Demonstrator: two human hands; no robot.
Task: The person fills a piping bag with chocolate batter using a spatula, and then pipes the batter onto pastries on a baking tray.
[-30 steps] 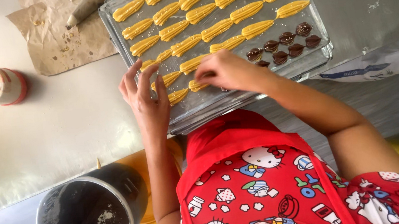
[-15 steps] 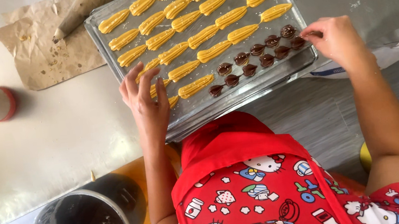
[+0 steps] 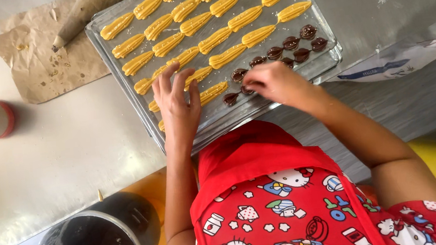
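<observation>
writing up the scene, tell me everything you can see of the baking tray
The baking tray is shiny rectangular metal with a raised rim, lying flat and askew on the steel table. Rows of yellow ridged piped dough fill it, with small dark chocolate pieces along its near side. The left hand rests on it; the right hand reaches the dark pieces.

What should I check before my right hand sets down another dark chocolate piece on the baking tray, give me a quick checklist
1. Left hand steadies the baking tray: ok, it lies flat on the near edge.
2. Right hand is at the dark chocolate pieces: ok.
3. Piece held in the right fingers: cannot tell, they hide it.
4. Yellow piped strips undisturbed: ok farther up; those under the left hand cannot be judged.
5. Piping bag clear of the tray: not ok, its body lies over the far corner, tip on the brown paper.
</observation>
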